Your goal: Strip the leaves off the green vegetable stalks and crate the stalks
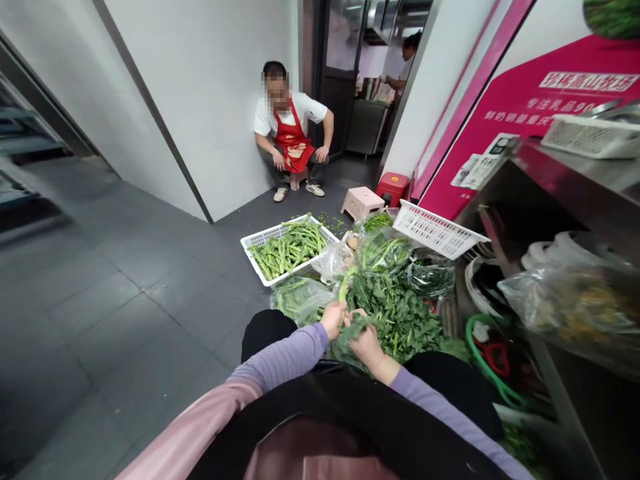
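Note:
A green vegetable stalk (344,285) points up and away from my left hand (334,320), whose fingers are wrapped round its lower end. Close beside it, my right hand (367,343) is closed on leaves (354,328) at the near end of the stalk. Beyond and to the right of both hands spreads a heap of dark leafy greens (400,320). A white basket (257,267) of green stalks (290,248) rests on the floor ahead, with a clear plastic bag of greens (300,299) between it and my left hand.
A person in a red apron (295,143) sits by the wall. A pink stool (363,202), a tilted white basket (435,230) and a green-rimmed basket (475,360) stand around the greens. Metal shelving (565,180) is at right. Another person (407,60) is in the doorway.

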Tool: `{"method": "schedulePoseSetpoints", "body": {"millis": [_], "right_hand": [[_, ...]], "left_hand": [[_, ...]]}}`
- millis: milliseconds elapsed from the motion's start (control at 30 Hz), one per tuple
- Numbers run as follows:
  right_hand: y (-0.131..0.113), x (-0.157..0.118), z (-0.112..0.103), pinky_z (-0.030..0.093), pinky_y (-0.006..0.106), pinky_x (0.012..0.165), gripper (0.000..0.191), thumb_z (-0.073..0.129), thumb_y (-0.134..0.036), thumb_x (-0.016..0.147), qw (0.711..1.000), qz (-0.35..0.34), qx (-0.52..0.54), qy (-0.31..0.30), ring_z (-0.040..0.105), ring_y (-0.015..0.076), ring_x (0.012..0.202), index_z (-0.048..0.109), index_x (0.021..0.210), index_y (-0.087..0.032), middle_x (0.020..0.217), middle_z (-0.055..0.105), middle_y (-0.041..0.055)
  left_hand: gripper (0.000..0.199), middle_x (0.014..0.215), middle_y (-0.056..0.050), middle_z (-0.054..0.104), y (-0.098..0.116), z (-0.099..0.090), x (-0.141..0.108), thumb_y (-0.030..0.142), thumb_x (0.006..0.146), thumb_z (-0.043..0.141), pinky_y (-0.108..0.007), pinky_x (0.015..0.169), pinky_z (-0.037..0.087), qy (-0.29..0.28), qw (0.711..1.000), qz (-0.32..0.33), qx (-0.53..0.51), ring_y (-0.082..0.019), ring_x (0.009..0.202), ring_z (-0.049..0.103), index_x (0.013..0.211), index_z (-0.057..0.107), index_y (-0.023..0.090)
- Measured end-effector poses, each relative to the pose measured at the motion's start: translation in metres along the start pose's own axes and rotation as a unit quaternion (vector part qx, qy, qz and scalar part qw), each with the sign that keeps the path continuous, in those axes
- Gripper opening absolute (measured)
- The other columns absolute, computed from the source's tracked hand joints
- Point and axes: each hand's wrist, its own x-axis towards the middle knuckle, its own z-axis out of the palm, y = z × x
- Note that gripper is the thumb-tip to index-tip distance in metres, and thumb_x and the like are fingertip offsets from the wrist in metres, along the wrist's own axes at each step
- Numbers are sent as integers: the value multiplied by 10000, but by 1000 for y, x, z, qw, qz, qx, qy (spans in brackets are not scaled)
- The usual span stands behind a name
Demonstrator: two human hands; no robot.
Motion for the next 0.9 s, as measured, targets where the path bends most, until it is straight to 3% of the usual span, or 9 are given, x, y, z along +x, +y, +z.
{"method": "schedulePoseSetpoints", "body": {"millis": [100,167,233,367,533,600,900], "right_hand": [[6,13,-15,478,208,467,339,384,-300,818,993,81,82,34,486,97,446,634,657,-137,509,569,5],[7,29,-30,480,204,486,200,481,-248,742,968,149,199,31,514,95,470,650,729,-141,564,601,-2],[4,42,-41,501,219,555,160,534,-202,671,933,181,311,-1,579,113,578,651,772,-161,660,646,11],[-13,47,-39,516,259,633,122,564,-228,671,897,150,414,-27,624,150,723,630,763,-182,789,683,40],[-35,54,-23,507,241,623,69,624,-205,712,859,129,488,90,622,126,706,604,752,-152,746,675,20],[-40,61,-22,504,235,617,70,637,-190,715,851,114,501,108,613,115,666,602,744,-138,721,672,13],[-50,68,-22,528,234,594,75,655,-164,744,841,127,524,36,617,126,601,590,722,-132,597,639,5]], "left_hand": [[335,573,41,424,6,-6,-2,500,806,507,-176,366,246,-98,993,-55,-21,-50,372,325,827,478,167],[347,619,26,458,3,-6,-7,514,812,484,-178,362,284,-188,978,-86,-36,-64,392,388,852,490,170],[347,606,34,437,-2,-4,-11,518,817,466,-173,355,294,-239,964,-110,-35,-70,395,409,850,490,173],[318,537,56,380,-3,0,-15,487,846,395,-164,317,234,-235,963,-130,-32,-65,334,332,886,495,187],[300,491,65,338,5,2,-16,467,882,325,-165,297,206,-246,961,-104,-74,-63,298,262,841,451,198],[304,490,66,336,8,2,-16,468,891,322,-158,295,209,-270,954,-96,-91,-60,297,254,845,449,196],[307,462,73,269,13,-6,-21,434,913,313,-155,242,150,-400,890,-136,-169,-52,269,128,768,429,189]]}}
